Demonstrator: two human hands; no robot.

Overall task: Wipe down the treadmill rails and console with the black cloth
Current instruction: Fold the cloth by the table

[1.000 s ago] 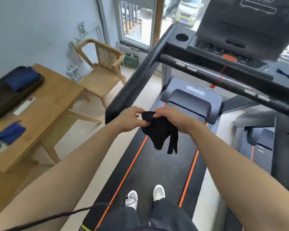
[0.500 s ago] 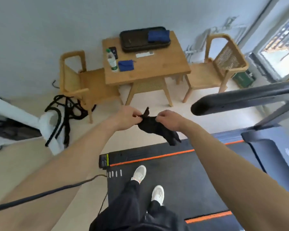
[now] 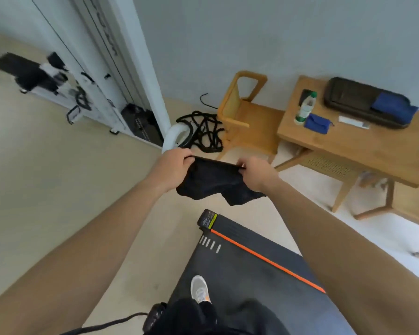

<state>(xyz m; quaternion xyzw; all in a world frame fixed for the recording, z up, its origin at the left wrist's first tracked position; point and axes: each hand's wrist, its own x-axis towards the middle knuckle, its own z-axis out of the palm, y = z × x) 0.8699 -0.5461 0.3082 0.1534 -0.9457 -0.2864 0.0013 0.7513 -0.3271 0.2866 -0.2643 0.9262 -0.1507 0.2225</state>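
While you stand on the treadmill deck [image 3: 252, 274] near its rear corner, the head view shows both arms stretched out in front of you with the black cloth [image 3: 211, 182] strung between them, held in the air over the floor just past the deck's edge. Your left hand [image 3: 173, 169] pinches one end of the cloth's top edge, its fingers [image 3: 188, 159] curled down over the hem. Your right hand [image 3: 257, 176] pinches the other end in the same way. The top edge is pulled fairly taut and the rest hangs loose in folds below it.

Neither the rails nor the console appear in this view. You face the wall, a wooden chair [image 3: 249, 114] and the bench [image 3: 363, 151], which carries a bottle [image 3: 304, 108] and a blue cloth [image 3: 317, 123]. I judge that wiping has not begun and the cloth is being spread or refolded.

The main hazard is footing. One shoe [image 3: 200, 288] sits close to the deck's side edge, so a turn towards the console made without looking down could put a foot off the edge. A dark cable [image 3: 121, 320] trails by your legs and might snag. The hold is at two small points only, so a slack pinch could drop the cloth to the floor, where it would pick up grit and carry it onto the console.
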